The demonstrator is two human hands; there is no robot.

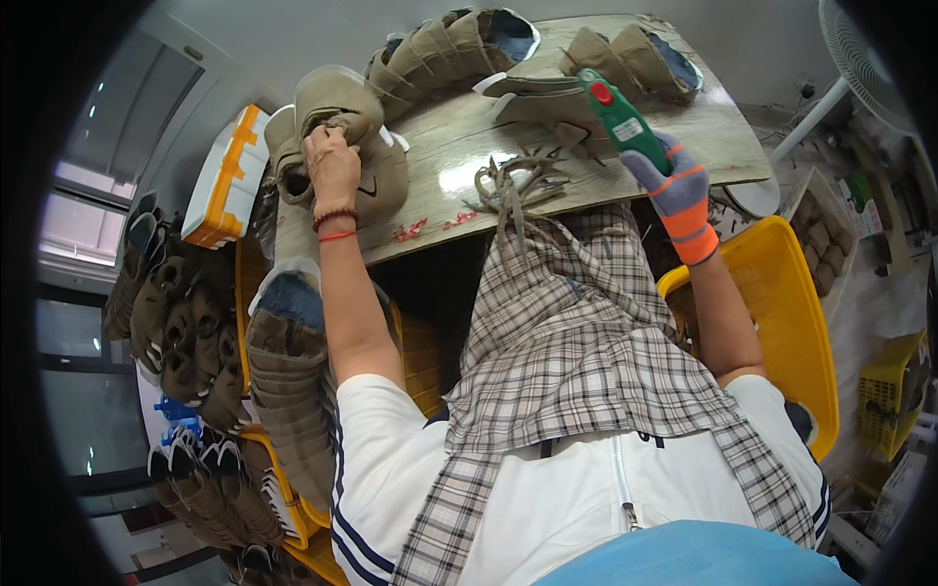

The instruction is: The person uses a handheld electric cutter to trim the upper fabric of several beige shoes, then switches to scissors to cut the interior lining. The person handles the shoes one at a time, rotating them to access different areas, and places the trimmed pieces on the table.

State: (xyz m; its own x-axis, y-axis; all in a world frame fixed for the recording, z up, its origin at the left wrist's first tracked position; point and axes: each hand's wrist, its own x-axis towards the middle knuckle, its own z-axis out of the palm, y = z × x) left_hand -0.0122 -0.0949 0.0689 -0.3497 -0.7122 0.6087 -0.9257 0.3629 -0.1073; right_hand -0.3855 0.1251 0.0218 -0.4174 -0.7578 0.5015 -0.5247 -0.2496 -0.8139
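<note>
At the left end of the table, my bare left hand (334, 172) pinches the opening of a tan shoe upper (342, 96). Other tan uppers lie against it, and its fingertips are partly hidden in the fabric. My right hand (674, 190), in a grey and orange glove, is wrapped round a green handheld tool (618, 119) with a red button. The tool is held up above the table's right side, its tip pointing away from me. Between my hands, a bundle of tan laces (513, 186) hangs over the table's near edge onto my plaid apron (557, 332).
Nested rows of tan uppers (430, 63) lie along the far side of the wooden table (440, 181). A yellow bin (782, 313) stands at my right. More stacked uppers (288, 391) and a white box (227, 176) with orange tape are at left. A fan (870, 49) stands far right.
</note>
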